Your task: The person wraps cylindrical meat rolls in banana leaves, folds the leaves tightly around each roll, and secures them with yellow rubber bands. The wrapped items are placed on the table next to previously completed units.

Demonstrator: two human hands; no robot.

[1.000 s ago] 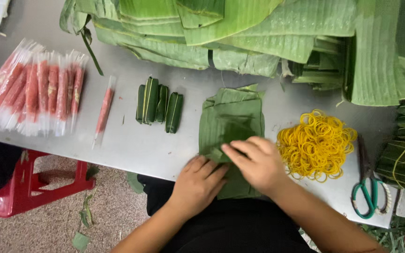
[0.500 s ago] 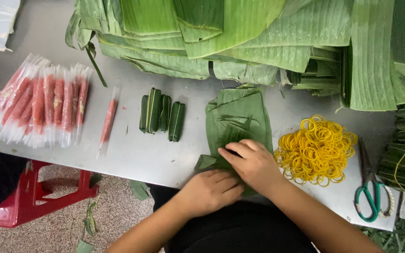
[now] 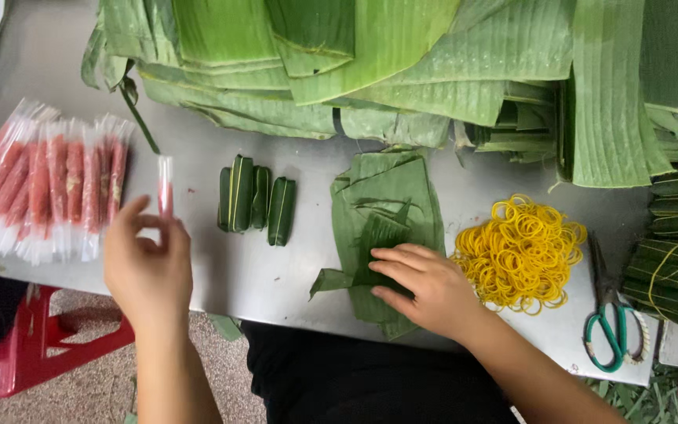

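My left hand [image 3: 147, 263] is raised over the table's near edge, its fingers pinched on a single red sausage stick in clear plastic [image 3: 165, 185]. My right hand [image 3: 421, 286] lies flat on a small stack of cut banana leaf pieces [image 3: 390, 212] in front of me, pressing down the folded top piece. Between the two hands lie several small leaf-wrapped rolls [image 3: 256, 204], side by side.
A row of wrapped red sausage sticks [image 3: 49, 184] lies at the left. A heap of yellow rubber bands [image 3: 523, 251] and green-handled scissors [image 3: 610, 330] sit to the right. Large banana leaves [image 3: 370, 63] cover the back; tied leaf bundles [image 3: 672, 259] are far right. A red stool [image 3: 17, 361] stands below.
My left hand left the leaf stack, swung left and took hold of the lone sausage stick. My right hand stayed on the leaves.
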